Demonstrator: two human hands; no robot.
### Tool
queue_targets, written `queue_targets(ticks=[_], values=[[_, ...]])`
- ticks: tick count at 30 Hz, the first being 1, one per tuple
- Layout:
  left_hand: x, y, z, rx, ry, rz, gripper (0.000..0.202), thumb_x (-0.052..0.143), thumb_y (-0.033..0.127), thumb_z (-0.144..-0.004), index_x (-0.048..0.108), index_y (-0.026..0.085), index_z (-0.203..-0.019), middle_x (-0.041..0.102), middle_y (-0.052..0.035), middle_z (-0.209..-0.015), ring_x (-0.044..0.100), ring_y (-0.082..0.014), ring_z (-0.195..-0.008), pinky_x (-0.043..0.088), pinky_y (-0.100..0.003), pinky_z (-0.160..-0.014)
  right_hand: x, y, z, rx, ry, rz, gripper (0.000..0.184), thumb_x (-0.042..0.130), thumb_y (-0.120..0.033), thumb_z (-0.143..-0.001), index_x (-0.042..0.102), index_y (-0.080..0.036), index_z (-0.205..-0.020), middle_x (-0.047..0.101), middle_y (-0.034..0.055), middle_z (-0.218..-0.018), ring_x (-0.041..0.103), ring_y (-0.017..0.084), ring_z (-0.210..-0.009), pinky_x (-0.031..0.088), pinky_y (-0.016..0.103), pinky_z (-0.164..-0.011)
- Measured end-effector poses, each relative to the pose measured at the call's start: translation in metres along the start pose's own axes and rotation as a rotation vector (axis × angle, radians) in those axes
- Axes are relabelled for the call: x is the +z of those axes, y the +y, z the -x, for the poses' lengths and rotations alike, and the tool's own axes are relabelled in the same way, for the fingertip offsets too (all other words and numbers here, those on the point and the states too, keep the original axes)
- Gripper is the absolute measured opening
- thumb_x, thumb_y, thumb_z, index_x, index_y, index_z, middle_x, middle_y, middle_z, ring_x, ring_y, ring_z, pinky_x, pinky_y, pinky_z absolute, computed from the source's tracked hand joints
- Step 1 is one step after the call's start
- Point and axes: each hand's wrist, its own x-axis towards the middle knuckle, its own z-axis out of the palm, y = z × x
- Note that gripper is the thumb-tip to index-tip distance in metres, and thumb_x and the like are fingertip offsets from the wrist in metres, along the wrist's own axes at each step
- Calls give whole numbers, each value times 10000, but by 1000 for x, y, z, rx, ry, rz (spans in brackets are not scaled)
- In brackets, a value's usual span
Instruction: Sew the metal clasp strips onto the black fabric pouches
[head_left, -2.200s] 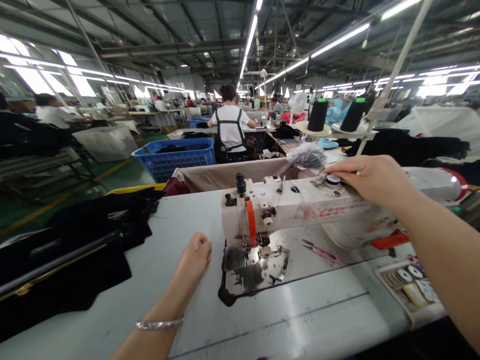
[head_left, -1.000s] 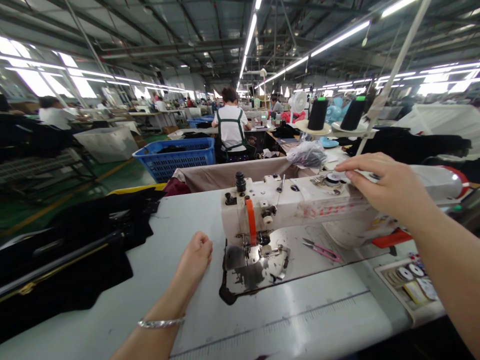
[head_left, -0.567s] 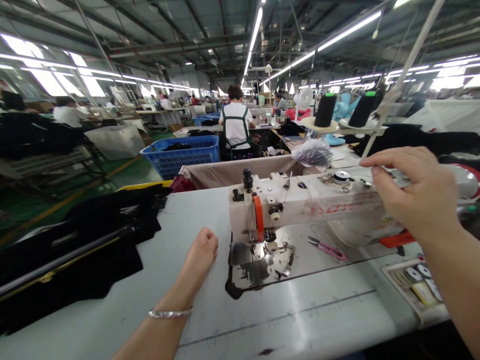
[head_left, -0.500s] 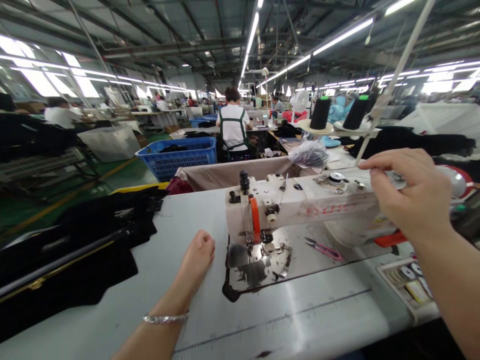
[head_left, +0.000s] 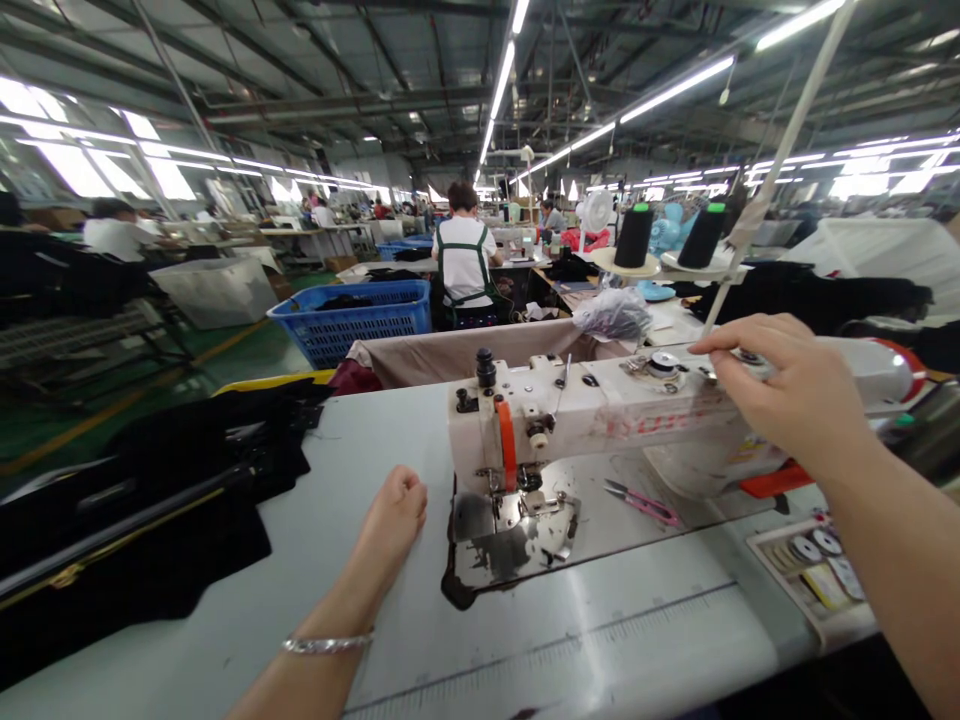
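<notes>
"What do you record, largest first?"
"By head camera, I note a pale worktop (head_left: 390, 430), dark cloth (head_left: 157, 540) lying at its left, and a white sewing machine (head_left: 577, 410) set into it."
"The hands?"
"Apart. The left hand (head_left: 395, 515) is curled just left of the machine's needle end. The right hand (head_left: 787, 395) is at the machine's top, thumb near forefinger. I cannot tell whether either grips anything."
"Small items?"
"Pink-handled snips (head_left: 643, 503) on the machine bed; a bobbin (head_left: 663, 367) on the machine's top, near the right fingertips."
</notes>
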Motion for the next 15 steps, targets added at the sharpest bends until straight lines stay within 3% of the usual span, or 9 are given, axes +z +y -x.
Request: queue_targets(ticks=[5,15], values=[[0,-2,-1,-6,-10,34,181,492,331,-733,340,247,-788,319,116,-486,288,-86,-402,185,-184,-413,3,13,-12,-57,-256,-38,260,526,-263,-891,742,-227,-1032,751,61,-1087,642,283,-1049,466,440,-963],[-1,1,0,-15,-22,41,174,490,327,-740,344,248,-792,335,116,-486,291,-86,-393,193,-179,-405,6,10,-24,-123,-286,-95,300,506,-304,-945,746,-238,-1113,734,76,-1151,635,284,-1099,468,472,-995]])
